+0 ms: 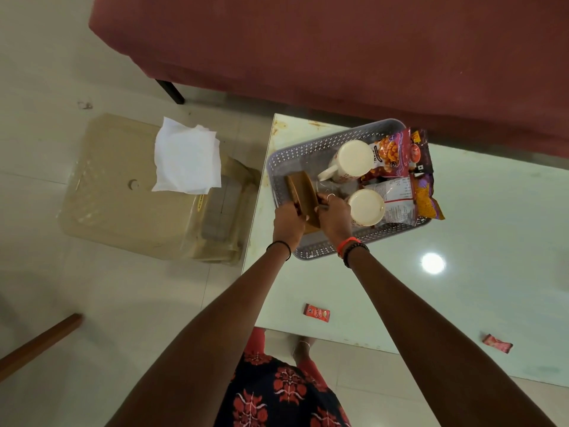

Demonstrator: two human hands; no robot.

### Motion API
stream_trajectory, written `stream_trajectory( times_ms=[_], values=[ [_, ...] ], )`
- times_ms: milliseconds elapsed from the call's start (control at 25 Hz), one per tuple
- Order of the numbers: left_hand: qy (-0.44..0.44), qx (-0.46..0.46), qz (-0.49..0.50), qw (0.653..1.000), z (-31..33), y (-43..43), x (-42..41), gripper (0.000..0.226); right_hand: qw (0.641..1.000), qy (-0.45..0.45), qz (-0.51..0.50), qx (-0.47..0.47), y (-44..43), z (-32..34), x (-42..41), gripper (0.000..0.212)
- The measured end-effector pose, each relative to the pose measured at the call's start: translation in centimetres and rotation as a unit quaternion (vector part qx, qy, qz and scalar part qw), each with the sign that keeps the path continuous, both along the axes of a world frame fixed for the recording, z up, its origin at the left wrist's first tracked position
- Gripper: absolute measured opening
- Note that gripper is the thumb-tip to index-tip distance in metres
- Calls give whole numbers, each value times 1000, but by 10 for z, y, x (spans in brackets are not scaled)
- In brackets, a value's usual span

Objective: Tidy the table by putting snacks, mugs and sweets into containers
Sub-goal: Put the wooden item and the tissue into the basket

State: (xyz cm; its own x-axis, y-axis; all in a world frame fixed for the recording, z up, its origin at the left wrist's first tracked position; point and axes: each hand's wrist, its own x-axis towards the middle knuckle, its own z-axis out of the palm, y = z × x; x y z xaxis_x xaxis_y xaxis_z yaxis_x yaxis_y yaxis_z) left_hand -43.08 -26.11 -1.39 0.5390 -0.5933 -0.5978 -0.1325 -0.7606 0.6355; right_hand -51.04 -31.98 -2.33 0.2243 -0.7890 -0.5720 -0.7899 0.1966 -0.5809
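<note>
In the head view, your left hand and right hand are close together. Both grip the brown wooden piece, held on edge over the near-left part of the grey basket, beside the mugs. The loose sweets lie behind your hands, toward your body. The red sweet lies between your forearms, long axis roughly left-right. The pink sweet lies outside your right arm, so that hand is nearer.

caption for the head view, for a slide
Left hand and right hand hold brown pieces in a grey basket with mugs and snack packets
</note>
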Motion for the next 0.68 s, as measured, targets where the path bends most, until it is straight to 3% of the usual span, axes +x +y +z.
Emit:
stream_trajectory(
  times_ms=[520, 680],
  values=[
    [35, -6, -28, 999, 4, -1, 9, 20, 999, 2, -35, 5, 0, 10, 6, 34],
    [23, -35, -18, 999, 20, 2, 37, 25, 996, 8, -38, -80, 5, 26, 27, 32]
  ],
)
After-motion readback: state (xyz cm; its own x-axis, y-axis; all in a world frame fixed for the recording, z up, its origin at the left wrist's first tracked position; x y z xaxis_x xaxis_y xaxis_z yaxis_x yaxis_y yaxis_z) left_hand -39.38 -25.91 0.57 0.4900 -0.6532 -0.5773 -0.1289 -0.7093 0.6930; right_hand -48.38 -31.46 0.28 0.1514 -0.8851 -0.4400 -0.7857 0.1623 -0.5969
